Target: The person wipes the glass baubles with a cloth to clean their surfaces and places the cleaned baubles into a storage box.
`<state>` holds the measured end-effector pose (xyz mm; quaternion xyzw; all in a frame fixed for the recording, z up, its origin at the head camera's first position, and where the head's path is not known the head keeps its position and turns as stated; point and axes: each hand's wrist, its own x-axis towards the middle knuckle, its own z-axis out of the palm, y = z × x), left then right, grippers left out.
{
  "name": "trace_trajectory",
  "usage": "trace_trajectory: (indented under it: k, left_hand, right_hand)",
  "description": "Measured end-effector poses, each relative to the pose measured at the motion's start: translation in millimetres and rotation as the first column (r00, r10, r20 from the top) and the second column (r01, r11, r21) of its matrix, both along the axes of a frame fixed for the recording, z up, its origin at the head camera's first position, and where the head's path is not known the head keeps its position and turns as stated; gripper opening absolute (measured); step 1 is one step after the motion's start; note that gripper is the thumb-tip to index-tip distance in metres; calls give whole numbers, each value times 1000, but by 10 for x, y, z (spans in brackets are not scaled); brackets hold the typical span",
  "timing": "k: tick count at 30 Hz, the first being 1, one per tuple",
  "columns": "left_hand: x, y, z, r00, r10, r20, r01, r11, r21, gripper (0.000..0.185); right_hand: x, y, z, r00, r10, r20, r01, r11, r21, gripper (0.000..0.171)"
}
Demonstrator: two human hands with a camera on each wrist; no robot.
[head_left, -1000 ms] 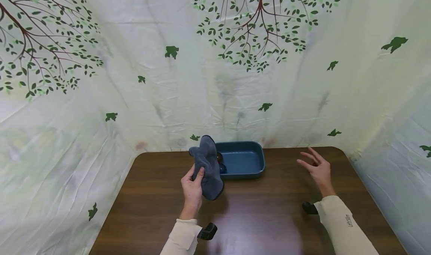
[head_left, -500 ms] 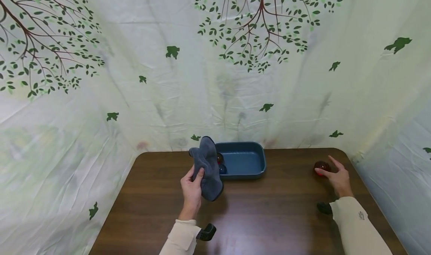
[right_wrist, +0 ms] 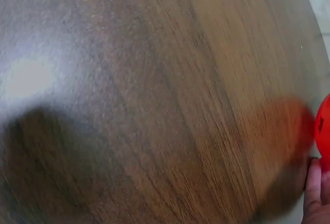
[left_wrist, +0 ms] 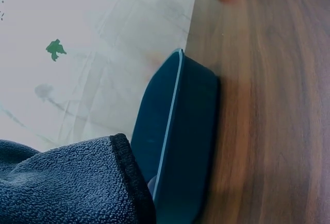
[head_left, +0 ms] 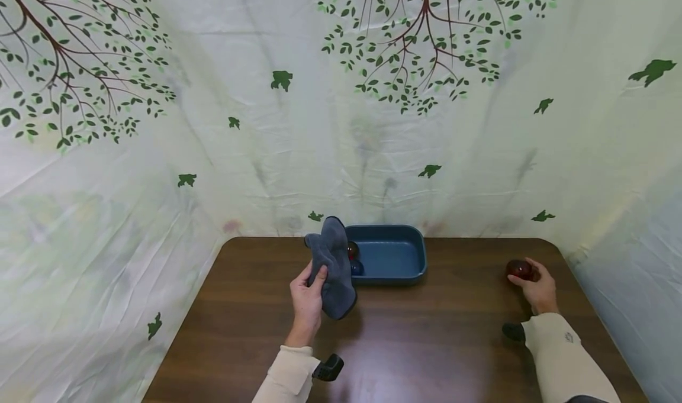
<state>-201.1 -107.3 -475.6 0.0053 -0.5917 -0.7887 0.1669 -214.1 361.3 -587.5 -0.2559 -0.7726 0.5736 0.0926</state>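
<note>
Left hand (head_left: 307,296) pinches the grey cloth (head_left: 333,265) up off the bench (head_left: 415,344), apparently to uncover the balls in the blue tray (head_left: 394,254), while the right hand (head_left: 539,289) curls its grip round a red ball (head_left: 518,268) at the bench's far-right corner.

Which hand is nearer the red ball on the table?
Right. The right hand grips the red ball near the table's right edge; the left hand holds a cloth by the tray.

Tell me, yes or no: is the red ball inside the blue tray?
No, the red ball rests on the table under the right hand.
</note>
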Motion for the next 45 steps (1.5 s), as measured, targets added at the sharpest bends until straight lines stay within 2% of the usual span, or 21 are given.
trace_trajectory:
  k: [3,8,13,15,19,27,31,36,45]
  left_hand:
    - [-1,7,5,1000,-2,2,2,1000,1,36]
    - [-8,27,13,1000,1,9,-1,1000,0,36]
    - [5,35,7,1000,-10,27,10,1000,2,38]
    - [22,31,6,1000,-13,25,13,1000,-4,38]
    - [29,11,-2,1000,-1,15,1,1000,-11,37]
    - [-9,25,2,1000,-15,10,15,1000,-17,39]
    - [-17,48,8,1000,-17,7,17,1000,-14,40]
    - [-31,72,-8,1000,-7,-1,7,1000,-13,38]
    - [-46,140,-15,1000,-15,-10,15,1000,-1,38]
  right_hand:
    - [40,17,-16,999,-37,-16,37,999,-15,69]
    - [98,70,6,1000,-9,7,10,998,-69,71]
    - [159,58,43,999,-16,30,19,993,-116,71]
    - [194,39,62,999,-14,35,17,995,-102,70]
    - [255,-21,127,998,48,43,-46,998,-30,70]
    - [259,-296,368,982,179,-65,-182,982,-42,76]
    - [223,-482,450,970,231,-72,-233,972,-25,75]
    - [199,-727,512,958,268,-98,-276,959,-72,73]
    - [150,-1191,691,918,320,-234,-357,924,-138,63]
